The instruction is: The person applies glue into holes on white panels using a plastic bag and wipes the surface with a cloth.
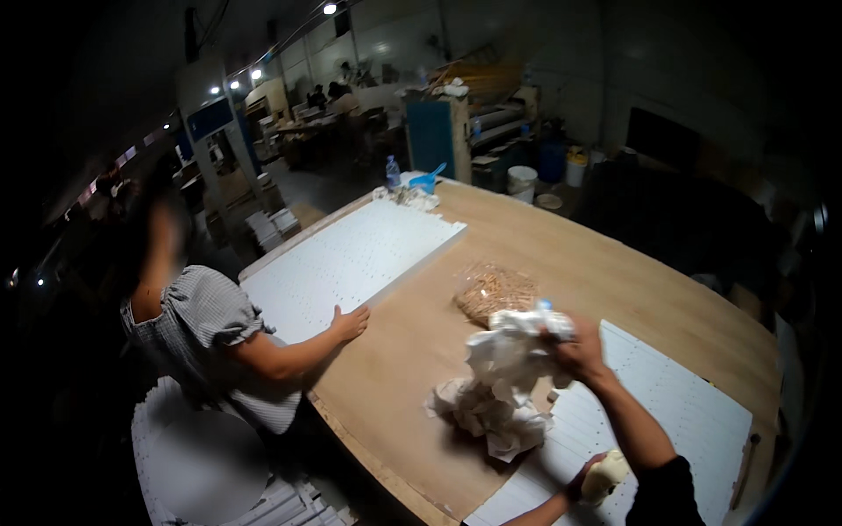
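My right hand (577, 352) is closed on a crumpled white rag (513, 355), lifted above the table; it could be cloth or paper. Beneath it, a second crumpled white heap (491, 421) rests on the wooden tabletop. Lower down, my left hand (581, 482) grips a pale cream, rounded thing (605, 478), perhaps a bottle, partly hidden and blurred. Both arms reach over a white board (675, 399) with rows of small marks or holes. Just beyond the rag lies a clear plastic bag of small wooden dowels (495, 294).
A person (219, 342) at the left rests a hand (353, 323) by another stack of white drilled boards (351, 263). A blue scoop (428, 179) and a bottle (392, 171) stand at the far corner. A thin tool (745, 469) lies along the right edge.
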Demonstrator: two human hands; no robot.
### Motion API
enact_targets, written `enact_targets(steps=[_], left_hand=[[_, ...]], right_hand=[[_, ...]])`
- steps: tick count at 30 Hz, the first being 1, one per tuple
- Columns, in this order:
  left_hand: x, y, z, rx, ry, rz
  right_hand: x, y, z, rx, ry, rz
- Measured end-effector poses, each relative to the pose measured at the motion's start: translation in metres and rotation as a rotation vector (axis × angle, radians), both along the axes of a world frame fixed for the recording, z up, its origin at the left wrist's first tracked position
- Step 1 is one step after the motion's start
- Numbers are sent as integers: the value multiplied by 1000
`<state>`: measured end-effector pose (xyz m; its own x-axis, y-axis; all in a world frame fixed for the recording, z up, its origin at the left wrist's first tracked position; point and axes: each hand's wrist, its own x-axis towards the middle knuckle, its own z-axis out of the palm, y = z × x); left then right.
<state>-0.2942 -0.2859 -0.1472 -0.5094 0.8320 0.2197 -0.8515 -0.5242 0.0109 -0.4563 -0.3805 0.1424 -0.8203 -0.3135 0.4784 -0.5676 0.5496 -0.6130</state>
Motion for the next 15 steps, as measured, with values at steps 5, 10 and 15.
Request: enact_targets(steps=[5,10,15], left_hand=[[-15,-24,-21,12,-26,-7],[-33,-10,-25,-102,-186,-49],[-11,10,0,2,-53,75]], right_hand=[[111,171,46,-410,-22,-170],[345,410,2,-532,280,-816],[566,468,34,-548,453,-1795]])
